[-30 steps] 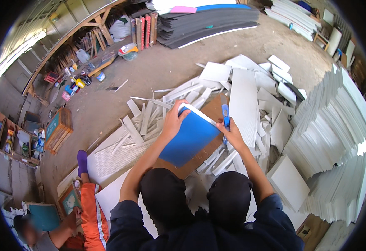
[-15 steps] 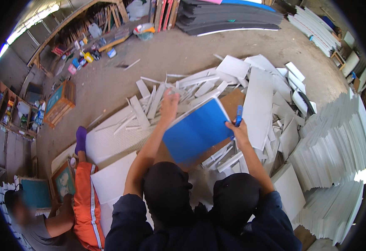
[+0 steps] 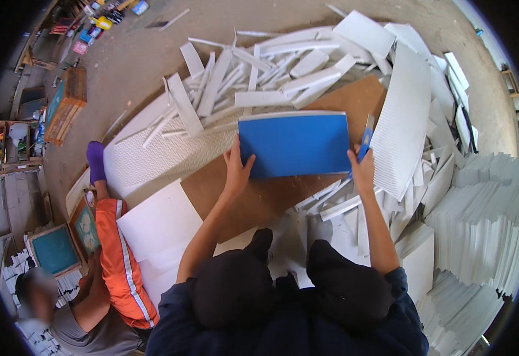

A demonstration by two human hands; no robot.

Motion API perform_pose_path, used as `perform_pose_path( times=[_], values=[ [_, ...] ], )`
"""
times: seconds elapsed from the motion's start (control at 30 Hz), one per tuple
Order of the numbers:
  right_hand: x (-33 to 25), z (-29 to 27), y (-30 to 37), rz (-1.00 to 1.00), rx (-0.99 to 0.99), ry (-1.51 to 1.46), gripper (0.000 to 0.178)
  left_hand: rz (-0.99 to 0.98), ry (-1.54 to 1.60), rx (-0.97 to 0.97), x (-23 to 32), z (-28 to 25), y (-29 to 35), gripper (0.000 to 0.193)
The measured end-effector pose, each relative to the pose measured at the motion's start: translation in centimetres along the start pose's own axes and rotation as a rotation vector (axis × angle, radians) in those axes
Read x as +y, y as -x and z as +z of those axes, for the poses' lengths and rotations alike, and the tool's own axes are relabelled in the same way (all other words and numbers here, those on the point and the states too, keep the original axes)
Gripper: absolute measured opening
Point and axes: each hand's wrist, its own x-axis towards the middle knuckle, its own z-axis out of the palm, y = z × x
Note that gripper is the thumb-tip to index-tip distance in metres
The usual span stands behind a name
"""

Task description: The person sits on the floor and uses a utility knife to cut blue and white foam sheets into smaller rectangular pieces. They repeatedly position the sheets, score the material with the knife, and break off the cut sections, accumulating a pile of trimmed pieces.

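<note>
A blue rectangular sheet (image 3: 295, 145) with a pale edge is held between my hands over a brown board (image 3: 212, 190). My left hand (image 3: 236, 168) grips its left edge, thumb lying on the blue face. At the right edge, my right hand (image 3: 361, 169) is closed around a blue utility knife (image 3: 365, 142), its blade end pointing away from me. The fingers of this hand also touch the sheet's edge. Whatever lies directly under the sheet is hidden.
White offcut strips (image 3: 265, 74) pile up beyond the board, and a long white panel (image 3: 403, 118) slants at right. Stacks of white sheets (image 3: 479, 222) stand farther right. On the left a person in orange trousers (image 3: 126, 261) sits near a teal-faced frame (image 3: 55, 249).
My left hand has come down from above the offcuts to the sheet's left edge. The sheet has turned from tilted to nearly square with me. My view has shifted nearer.
</note>
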Motion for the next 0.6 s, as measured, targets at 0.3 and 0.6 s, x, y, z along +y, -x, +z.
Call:
perform_pose_path(
  times=[0.3,0.6],
  values=[
    [-0.5,0.4,-2.4,-0.026,-0.065,-0.015,0.03,0.093,0.111,0.079,1.5,1.0,0.5,0.062],
    [-1.1,0.3,-3.3,0.011,-0.023,-0.116,0.025,0.019,0.209,0.041,2.3,0.6,-0.2,0.065]
  ],
)
